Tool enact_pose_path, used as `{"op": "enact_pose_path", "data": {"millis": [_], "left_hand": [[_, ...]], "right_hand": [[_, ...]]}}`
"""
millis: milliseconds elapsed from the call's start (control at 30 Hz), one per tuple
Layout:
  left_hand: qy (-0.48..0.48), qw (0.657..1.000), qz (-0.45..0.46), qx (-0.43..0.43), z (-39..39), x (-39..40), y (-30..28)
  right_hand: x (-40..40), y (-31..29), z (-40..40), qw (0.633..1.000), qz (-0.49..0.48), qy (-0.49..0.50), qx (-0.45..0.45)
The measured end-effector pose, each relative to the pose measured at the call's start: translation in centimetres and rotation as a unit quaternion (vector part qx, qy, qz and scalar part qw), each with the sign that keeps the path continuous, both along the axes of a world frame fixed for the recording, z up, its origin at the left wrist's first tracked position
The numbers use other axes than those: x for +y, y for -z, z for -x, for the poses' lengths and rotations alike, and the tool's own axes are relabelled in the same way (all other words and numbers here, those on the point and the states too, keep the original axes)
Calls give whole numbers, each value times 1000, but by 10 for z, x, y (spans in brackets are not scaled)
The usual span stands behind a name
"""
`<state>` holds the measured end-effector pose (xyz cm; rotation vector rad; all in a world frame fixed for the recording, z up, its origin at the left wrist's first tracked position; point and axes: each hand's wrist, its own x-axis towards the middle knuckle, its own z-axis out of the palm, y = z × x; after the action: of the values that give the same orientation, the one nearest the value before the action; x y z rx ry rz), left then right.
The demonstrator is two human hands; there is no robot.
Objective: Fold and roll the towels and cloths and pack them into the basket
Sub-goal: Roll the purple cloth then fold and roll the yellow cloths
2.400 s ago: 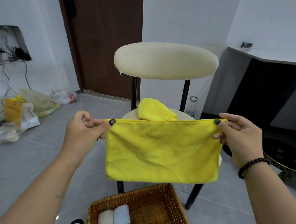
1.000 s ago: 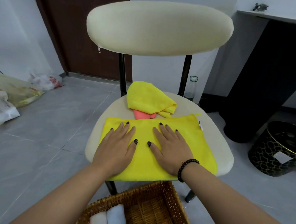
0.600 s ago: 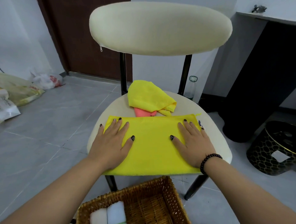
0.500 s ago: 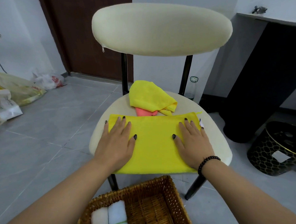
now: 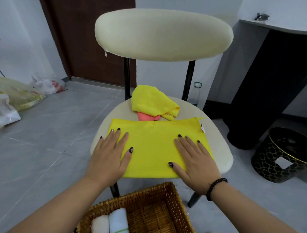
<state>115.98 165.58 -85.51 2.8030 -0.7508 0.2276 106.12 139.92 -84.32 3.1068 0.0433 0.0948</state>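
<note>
Both hands lie flat, fingers straight and spread, palms down on the yellow cloth (image 5: 153,146); neither grips anything. The left hand (image 5: 111,156) presses the cloth's left end, its little finger reaching past the edge onto the chair seat (image 5: 222,153). The right hand (image 5: 196,163) presses toward the right end, with a strip of cloth showing beyond it.

The cloth is folded into a wide band lying flat on the seat, its long axis running left to right across the person's front, so each hand sits over one end and a bare stretch lies between them. Neither hand is clearly nearer; the cloth is directly under both. Judging from this, a next fold or roll would run along that long axis, one end carried toward the other.

Behind the band, a crumpled yellow cloth (image 5: 153,102) sits over a pink cloth (image 5: 145,117), just touching the band's far edge. Below, on the floor nearest the person, the wicker basket (image 5: 172,195) holds two rolled white towels (image 5: 110,224) side by side at its left.
</note>
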Motion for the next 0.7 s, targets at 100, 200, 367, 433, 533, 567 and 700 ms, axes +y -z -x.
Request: {"op": "enact_pose_path", "data": {"millis": [100,200,367,433,533,567,700], "left_hand": [[-57,997,21,37,3,3,1],[-107,988,66,90,12,5,2],[-170,944,195,206,31,12,1],[-182,917,263,239,35,14,2],[-206,836,405,308,38,15,0],[-213,812,432,331,41,15,-3],[-230,796,431,356,52,24,-14]], "right_hand": [[-7,-1,3,1000,-8,16,-12],[-5,-1,6,997,-42,56,-13],[-1,-7,16,981,-111,158,-7],[3,-14,22,965,-169,196,-42],[3,-22,31,919,-265,271,-112],[1,-24,34,906,-277,299,-117],[-5,-32,44,799,-450,392,-80]]}}
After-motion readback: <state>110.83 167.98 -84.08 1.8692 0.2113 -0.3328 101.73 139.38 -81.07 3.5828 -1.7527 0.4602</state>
